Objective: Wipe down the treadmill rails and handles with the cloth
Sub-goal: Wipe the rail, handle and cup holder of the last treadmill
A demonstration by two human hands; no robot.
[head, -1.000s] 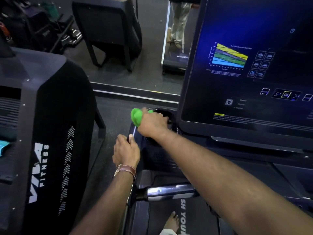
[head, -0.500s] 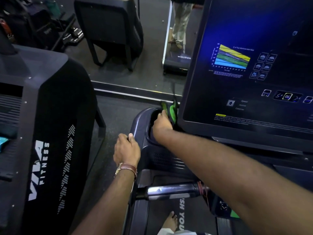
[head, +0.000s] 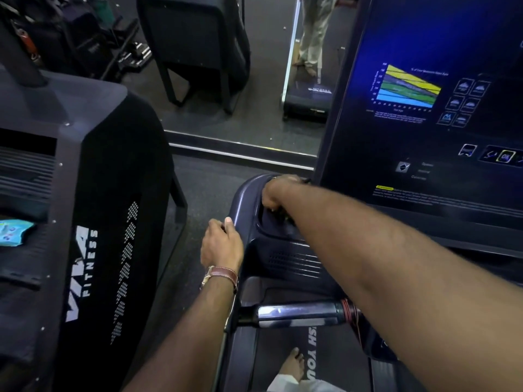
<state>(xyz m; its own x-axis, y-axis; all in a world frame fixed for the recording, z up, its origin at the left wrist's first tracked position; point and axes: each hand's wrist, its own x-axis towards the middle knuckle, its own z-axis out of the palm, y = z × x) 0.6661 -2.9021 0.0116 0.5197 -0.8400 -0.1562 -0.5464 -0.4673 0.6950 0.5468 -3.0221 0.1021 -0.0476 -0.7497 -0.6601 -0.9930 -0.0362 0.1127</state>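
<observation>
My right hand (head: 278,193) reaches across into the recessed cup holder (head: 249,190) at the left end of the dark treadmill console, fingers curled downward. The green cloth is hidden under that hand. My left hand (head: 222,244), with a brown watch strap on its wrist, grips the console's left outer edge, thumb on top. A chrome handle bar (head: 297,312) runs across below my right forearm, which covers its right end.
The big lit screen (head: 424,108) stands just right of the cup holder. A black "VIVA FITNESS" machine (head: 85,236) is close on the left, with a blue packet (head: 12,232) on it. A wall mirror (head: 240,80) is ahead. My bare foot (head: 293,363) is on the belt.
My right hand has moved the green cloth from the holder's rim toward the screen and then down into the recess, where it is now covered. My left hand has kept its grip.
</observation>
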